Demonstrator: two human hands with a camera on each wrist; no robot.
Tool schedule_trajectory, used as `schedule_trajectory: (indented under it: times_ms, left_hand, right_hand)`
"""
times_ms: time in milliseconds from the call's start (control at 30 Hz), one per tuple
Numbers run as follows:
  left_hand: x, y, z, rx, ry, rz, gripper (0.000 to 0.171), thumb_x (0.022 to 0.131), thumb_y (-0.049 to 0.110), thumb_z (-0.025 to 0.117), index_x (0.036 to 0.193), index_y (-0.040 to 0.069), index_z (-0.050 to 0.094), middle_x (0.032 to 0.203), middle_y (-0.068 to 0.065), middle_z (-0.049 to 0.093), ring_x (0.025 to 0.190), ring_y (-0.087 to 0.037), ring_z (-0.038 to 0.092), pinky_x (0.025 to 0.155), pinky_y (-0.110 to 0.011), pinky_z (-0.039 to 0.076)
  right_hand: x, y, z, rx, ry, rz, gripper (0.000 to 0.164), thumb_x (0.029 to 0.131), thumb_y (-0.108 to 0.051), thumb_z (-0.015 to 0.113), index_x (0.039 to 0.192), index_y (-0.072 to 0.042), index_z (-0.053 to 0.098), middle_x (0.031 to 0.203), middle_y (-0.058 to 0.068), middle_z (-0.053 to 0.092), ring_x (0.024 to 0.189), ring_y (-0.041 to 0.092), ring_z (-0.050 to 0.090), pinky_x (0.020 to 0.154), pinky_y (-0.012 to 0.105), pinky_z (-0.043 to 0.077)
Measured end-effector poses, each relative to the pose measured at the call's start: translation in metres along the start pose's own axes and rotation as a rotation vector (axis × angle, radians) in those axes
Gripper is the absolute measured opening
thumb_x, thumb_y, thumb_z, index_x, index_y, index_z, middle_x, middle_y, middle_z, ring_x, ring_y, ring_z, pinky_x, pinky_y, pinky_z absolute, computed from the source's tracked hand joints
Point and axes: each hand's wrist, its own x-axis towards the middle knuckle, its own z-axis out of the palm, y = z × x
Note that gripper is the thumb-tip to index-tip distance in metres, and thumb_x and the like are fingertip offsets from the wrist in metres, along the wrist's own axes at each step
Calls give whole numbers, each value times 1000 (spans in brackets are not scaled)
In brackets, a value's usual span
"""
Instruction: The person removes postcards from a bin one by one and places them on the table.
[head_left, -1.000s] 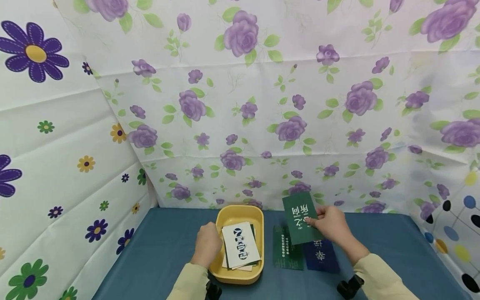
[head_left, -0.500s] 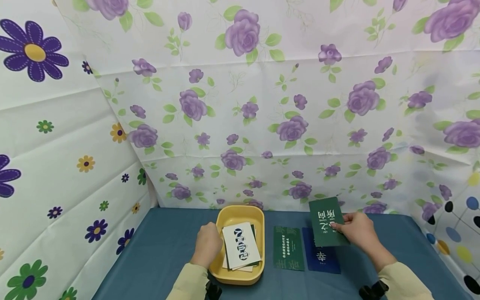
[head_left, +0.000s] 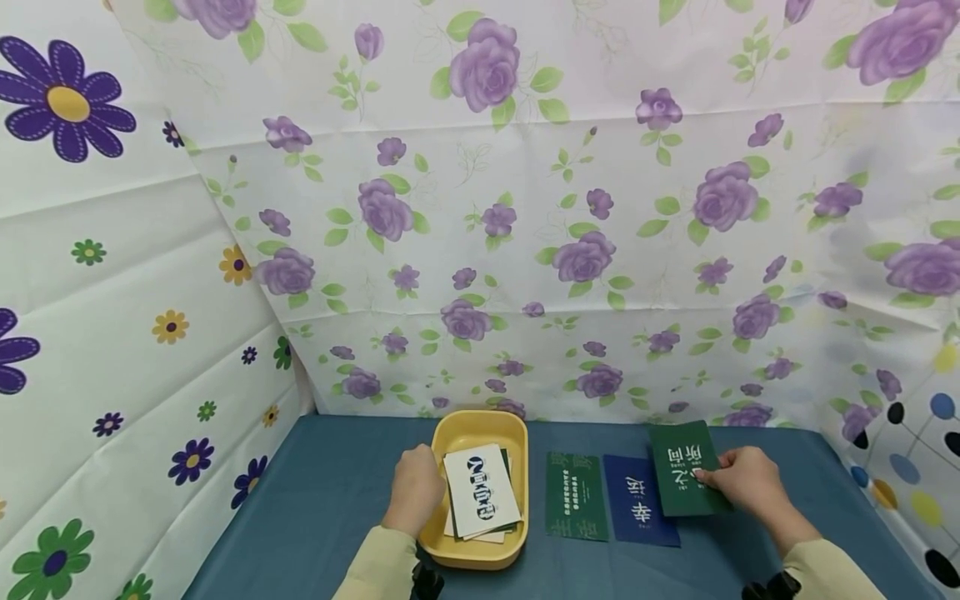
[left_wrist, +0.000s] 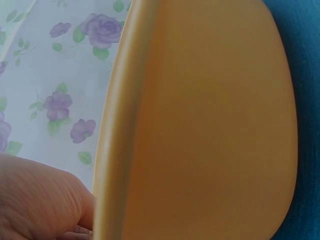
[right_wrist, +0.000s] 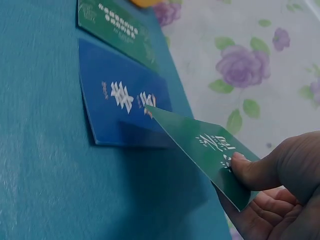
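Observation:
My right hand (head_left: 750,483) pinches a dark green card (head_left: 686,467) with white Chinese lettering by its right edge. In the right wrist view this green card (right_wrist: 205,145) is tilted, held above the table with the thumb on its face. Just left of it a blue card (head_left: 637,504) lies flat, its right edge partly covered in the head view. Another green card (head_left: 576,492) lies further left. My left hand (head_left: 416,490) grips the left rim of a yellow plastic basin (head_left: 517,546); its fingertips are hidden. Several cards, a white one (head_left: 480,479) on top, are stacked inside.
A blue cloth covers the table (head_left: 330,500). White floral sheets hang behind it (head_left: 465,208) and at the left side (head_left: 112,333); a dotted sheet (head_left: 922,450) stands at the right. Black wrist straps sit at both sleeves.
My right hand has moved right and lower with the green card, uncovering the other green card and most of the blue one. My left hand and the basin have stayed put.

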Motion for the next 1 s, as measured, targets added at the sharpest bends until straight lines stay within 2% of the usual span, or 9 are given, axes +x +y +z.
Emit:
schedule_trajectory:
  times_ms: [300, 567, 800, 1000]
  left_hand:
    - [1, 0, 2, 12, 24, -9, 10, 82, -3, 62, 92, -1, 62, 69, -11, 60, 56, -19, 62, 42, -29, 44]
    - [2, 0, 5, 25, 34, -5, 10, 84, -1, 62, 94, -3, 63, 73, -12, 63, 59, -20, 63, 43, -29, 46]
    - [-2, 0, 3, 25, 62, 43, 5, 84, -2, 61, 89, -3, 62, 68, -12, 60, 56, -20, 63, 41, -28, 45]
    - [-3, 1, 2, 22, 66, 41, 6, 85, -1, 60, 91, -3, 62, 69, -12, 61, 55, -20, 62, 41, -28, 44]
  right_hand:
    - [2, 21, 0, 9, -90, 69, 52, 79, -36, 72, 53, -21, 29, 51, -8, 16, 47, 7, 15, 46, 26, 21]
    - [5, 33, 3, 18, -121, 74, 52, 77, -35, 73, 52, -21, 30, 49, -8, 17, 45, 7, 15, 45, 26, 22]
    - [4, 29, 0, 18, -120, 84, 51, 79, -35, 72, 52, -21, 31, 49, -8, 18, 43, 7, 19, 44, 25, 23]
    - [0, 16, 3, 22, -87, 61, 51, 80, -36, 71, 53, -21, 30, 50, -8, 20, 44, 7, 24, 46, 26, 26]
